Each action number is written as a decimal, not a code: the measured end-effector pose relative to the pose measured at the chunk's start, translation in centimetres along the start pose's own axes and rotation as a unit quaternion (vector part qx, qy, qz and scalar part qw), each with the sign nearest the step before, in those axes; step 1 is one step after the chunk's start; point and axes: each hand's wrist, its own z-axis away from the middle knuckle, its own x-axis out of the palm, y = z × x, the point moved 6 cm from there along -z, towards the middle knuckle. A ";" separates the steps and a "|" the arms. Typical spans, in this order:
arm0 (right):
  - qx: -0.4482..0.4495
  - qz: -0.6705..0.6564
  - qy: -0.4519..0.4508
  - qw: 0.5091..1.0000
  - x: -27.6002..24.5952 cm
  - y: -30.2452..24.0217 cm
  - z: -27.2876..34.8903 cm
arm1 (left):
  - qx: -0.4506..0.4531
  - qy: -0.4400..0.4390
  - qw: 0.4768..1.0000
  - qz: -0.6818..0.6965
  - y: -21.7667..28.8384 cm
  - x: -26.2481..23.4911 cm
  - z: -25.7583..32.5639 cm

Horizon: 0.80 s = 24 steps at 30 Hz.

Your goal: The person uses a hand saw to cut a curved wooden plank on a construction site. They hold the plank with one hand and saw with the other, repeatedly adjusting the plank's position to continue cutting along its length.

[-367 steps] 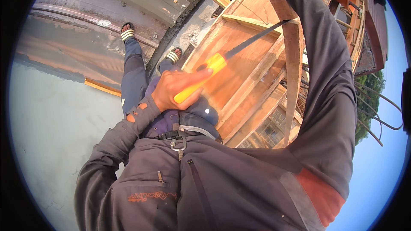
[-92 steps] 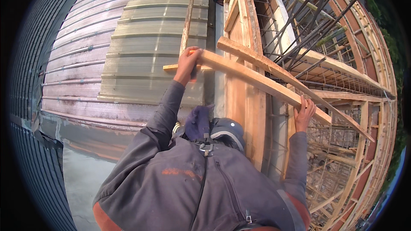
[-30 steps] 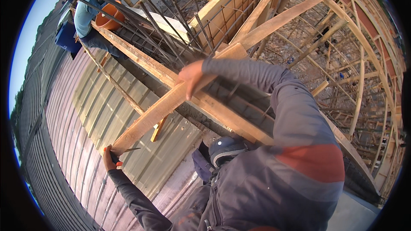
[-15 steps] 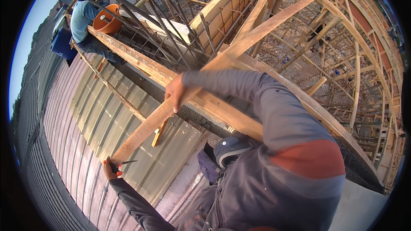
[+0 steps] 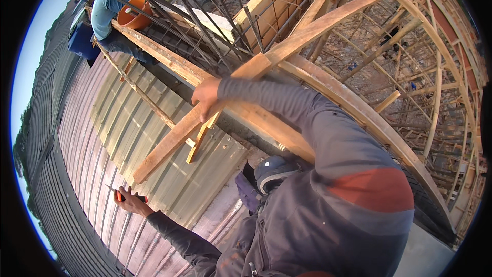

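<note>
My right hand (image 5: 207, 96) is closed round a long wooden plank (image 5: 169, 145), thumb and fingers over its edges. The plank slants from the lower left to the upper right, across a wooden beam (image 5: 266, 127) below it. Down at the left, my left hand (image 5: 132, 201) is closed on a pointed tool (image 5: 121, 195) with a red-and-black handle and a thin metal blade. The tool's exact kind cannot be made out. Its blade points to the upper left, apart from the plank's near end.
Ribbed metal roofing (image 5: 154, 118) lies below on the left. Steel rebar (image 5: 205, 18) rises at the top by wooden formwork (image 5: 246, 15). A person in a light blue shirt (image 5: 104, 15) is beside an orange bucket (image 5: 135, 12). Pole scaffolding (image 5: 405, 66) fills the right.
My left hand has come off the plank's near end, and the tool's blade has swung from pointing right to pointing upper left. My right hand stays on the plank.
</note>
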 end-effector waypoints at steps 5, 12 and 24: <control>-0.062 0.131 0.293 0.945 1.1 -2.6 5.2 | 0.100 0.084 0.986 0.102 16.5 0.6 13.2; -0.145 -0.039 0.458 0.876 -0.9 -4.9 16.1 | 0.408 -0.070 0.869 0.272 29.6 5.8 28.3; -0.049 -0.399 0.555 0.729 -0.4 -11.9 41.7 | 0.502 -0.594 0.567 0.271 31.0 16.1 46.7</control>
